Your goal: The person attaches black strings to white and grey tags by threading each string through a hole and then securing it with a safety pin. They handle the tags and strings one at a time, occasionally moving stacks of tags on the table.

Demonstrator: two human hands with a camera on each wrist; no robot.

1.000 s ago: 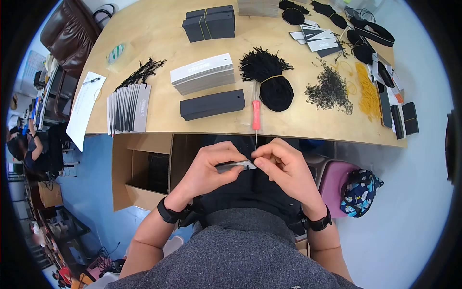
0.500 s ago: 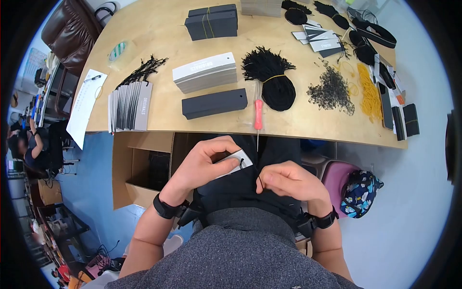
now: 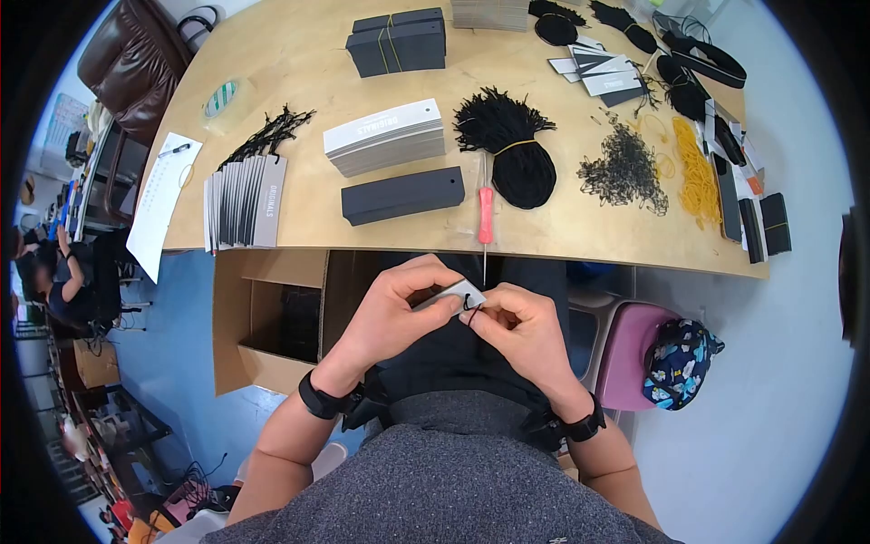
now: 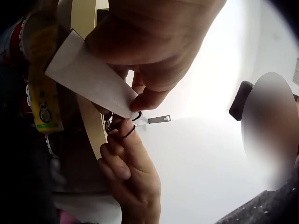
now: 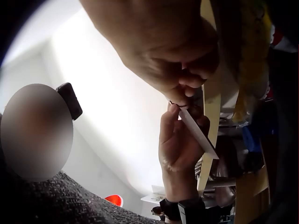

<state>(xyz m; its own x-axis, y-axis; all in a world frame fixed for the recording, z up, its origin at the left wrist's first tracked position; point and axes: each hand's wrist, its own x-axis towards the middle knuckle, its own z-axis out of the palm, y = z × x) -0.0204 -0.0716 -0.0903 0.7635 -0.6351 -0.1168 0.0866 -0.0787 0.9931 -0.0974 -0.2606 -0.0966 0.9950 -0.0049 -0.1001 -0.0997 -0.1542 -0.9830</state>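
Note:
Over the lap, my left hand grips a white card hang tag between thumb and fingers. A black cord passes through the hole at the tag's end. My right hand pinches that cord close beside the hole, its fingertips right at the tag's edge. The left wrist view shows the tag's long plain face, with a loop of cord lying over a right finger. Seen from the right wrist, the tag is almost edge-on in the left hand.
On the table stand a white tag stack and a dark tag stack. Nearby are corded tags, a black cord bundle, a red-handled tool over the edge, small dark pins and yellow bands.
The right hand drew away down and right with the cord, then came back up to the tag. The left hand has turned the tag's white face into view and kept its grip.

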